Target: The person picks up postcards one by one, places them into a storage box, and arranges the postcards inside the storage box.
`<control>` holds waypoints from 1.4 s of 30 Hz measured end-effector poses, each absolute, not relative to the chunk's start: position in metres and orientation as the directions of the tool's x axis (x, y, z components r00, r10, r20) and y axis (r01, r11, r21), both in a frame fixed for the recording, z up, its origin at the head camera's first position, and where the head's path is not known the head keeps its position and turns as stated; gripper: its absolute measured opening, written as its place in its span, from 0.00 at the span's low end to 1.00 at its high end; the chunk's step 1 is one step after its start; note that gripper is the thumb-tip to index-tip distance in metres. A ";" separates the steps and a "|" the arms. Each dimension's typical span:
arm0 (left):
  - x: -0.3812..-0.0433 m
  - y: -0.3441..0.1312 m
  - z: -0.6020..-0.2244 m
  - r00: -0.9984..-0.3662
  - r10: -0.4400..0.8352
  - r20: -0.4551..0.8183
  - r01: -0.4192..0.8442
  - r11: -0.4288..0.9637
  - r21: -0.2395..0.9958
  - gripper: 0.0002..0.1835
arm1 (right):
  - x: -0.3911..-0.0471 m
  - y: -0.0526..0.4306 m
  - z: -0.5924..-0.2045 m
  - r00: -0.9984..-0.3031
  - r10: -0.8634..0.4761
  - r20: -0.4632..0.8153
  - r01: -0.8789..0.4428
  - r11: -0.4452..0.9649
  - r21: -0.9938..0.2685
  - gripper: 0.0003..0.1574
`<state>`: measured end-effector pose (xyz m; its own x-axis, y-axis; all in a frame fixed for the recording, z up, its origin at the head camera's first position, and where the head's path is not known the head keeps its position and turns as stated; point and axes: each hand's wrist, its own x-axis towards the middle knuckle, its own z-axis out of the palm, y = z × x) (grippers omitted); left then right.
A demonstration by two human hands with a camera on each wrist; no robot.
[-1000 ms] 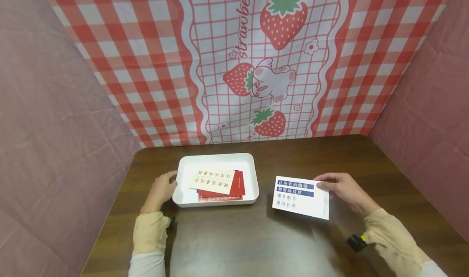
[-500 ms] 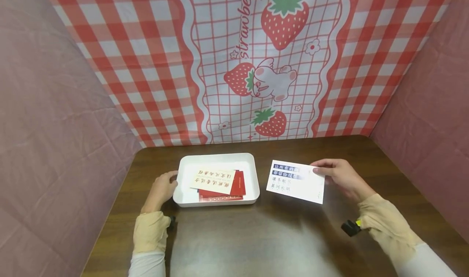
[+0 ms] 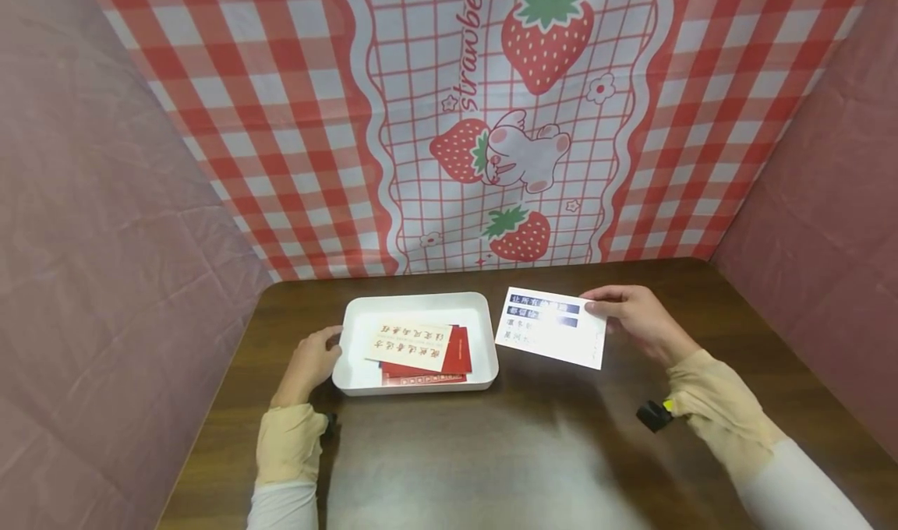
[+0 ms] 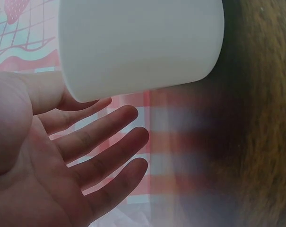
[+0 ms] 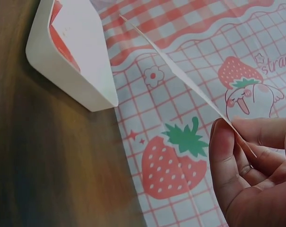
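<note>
A white card [image 3: 550, 327] with dark blue bands and printed characters is pinched by one edge between the thumb and fingers of my right hand [image 3: 634, 319]. It is raised off the table, just right of a shallow white tray [image 3: 354, 378]. Seen from the right wrist, the card [image 5: 190, 87] appears almost edge-on. My left hand [image 3: 309, 362] rests at the tray's left side, thumb close to the rim. In the left wrist view several loosely extended fingers [image 4: 114, 146] point past the tray wall [image 4: 143, 47], gripping nothing. Inside the tray, a cream card [image 3: 410, 347] overlaps red cards [image 3: 457, 351].
The brown wooden table [image 3: 449, 468] meets a hanging red-and-white checked strawberry cloth [image 3: 337, 164] at its back edge. Pink fabric walls [image 3: 126, 280] stand on the left and right. A small black camera [image 3: 654, 415] hangs at the right wrist.
My right hand has moved the white card up and left, toward the tray's right side. The left hand and the tray stay where they were.
</note>
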<state>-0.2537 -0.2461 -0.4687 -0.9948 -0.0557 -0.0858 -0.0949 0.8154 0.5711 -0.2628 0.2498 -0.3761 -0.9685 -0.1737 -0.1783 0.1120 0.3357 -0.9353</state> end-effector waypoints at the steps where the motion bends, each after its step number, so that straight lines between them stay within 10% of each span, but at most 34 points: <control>1: -0.254 -0.246 -0.469 -0.995 -0.055 -0.085 -0.094 0.816 0.571 0.25 | -0.264 0.249 -0.375 -0.968 -0.178 -0.177 0.111 0.327 -0.938 0.32; 42: -0.253 -0.246 -0.470 -0.994 -0.066 -0.087 -0.104 0.804 0.585 0.24 | -0.304 0.193 -0.373 -0.965 -0.196 -0.171 0.109 0.294 -0.950 0.26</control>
